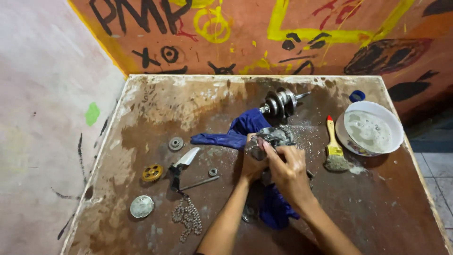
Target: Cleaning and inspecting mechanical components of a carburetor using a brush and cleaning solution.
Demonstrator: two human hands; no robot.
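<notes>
Near the middle of the desk point(141, 101), both hands close around a small grey metal engine part point(276, 137), which is lifted a little above the blue cloth point(238, 132). The left hand point(252, 163) holds the part from below, its fingers wrapped on it. The right hand point(289, 167) lies over it from the near side, its fingers pressed together against the metal. To do this step well, it seems wise that the lower hand keeps the part firm while the upper one works, since the metal looks wet and may slip.

Behind the part a crankshaft point(279, 102) lies, and to the right a yellow-handled brush point(334, 146) rests beside a white bowl point(373, 128) of foamy liquid. To the left are a small grey gear point(176, 143), a brass-coloured gear point(152, 173), a round metal cap point(141, 206) and a chain point(188, 217). The surface is brown, stained and worn. It stands in a corner, with a pale wall point(42, 118) at the left and a painted orange wall point(264, 35) behind.
</notes>
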